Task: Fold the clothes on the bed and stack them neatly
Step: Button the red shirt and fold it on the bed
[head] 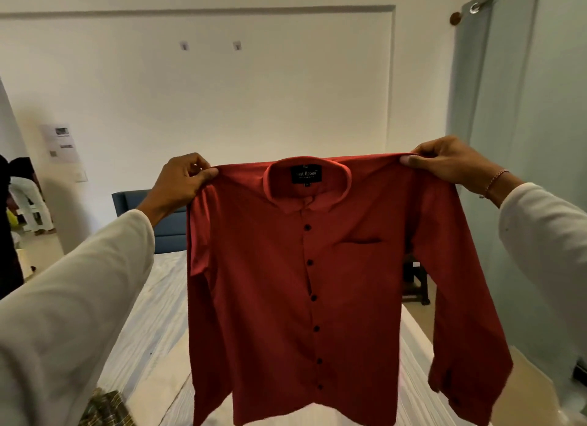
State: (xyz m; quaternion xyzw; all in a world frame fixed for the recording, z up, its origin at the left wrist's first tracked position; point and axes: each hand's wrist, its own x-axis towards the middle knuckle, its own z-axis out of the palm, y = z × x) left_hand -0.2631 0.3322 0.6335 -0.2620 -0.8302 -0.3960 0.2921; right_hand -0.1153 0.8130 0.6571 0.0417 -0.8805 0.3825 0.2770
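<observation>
Up above the white-sheeted bed (158, 301), held out full width: red button-up shirt (317, 282), buttoned front facing the camera, left hand (182, 179) pinching one shoulder seam and right hand (451, 163) pinching the other, both clamped tight on cloth, likely to let it hang flat and square before laying it down to fold. Hem and cuffs cut off at the bottom edge, bed beneath mostly hidden; checked fabric (106, 408) peeking in at lower left, too little showing to name the garment.

Head cam faces fwd, level, close behind raised shirt (305, 282).
</observation>
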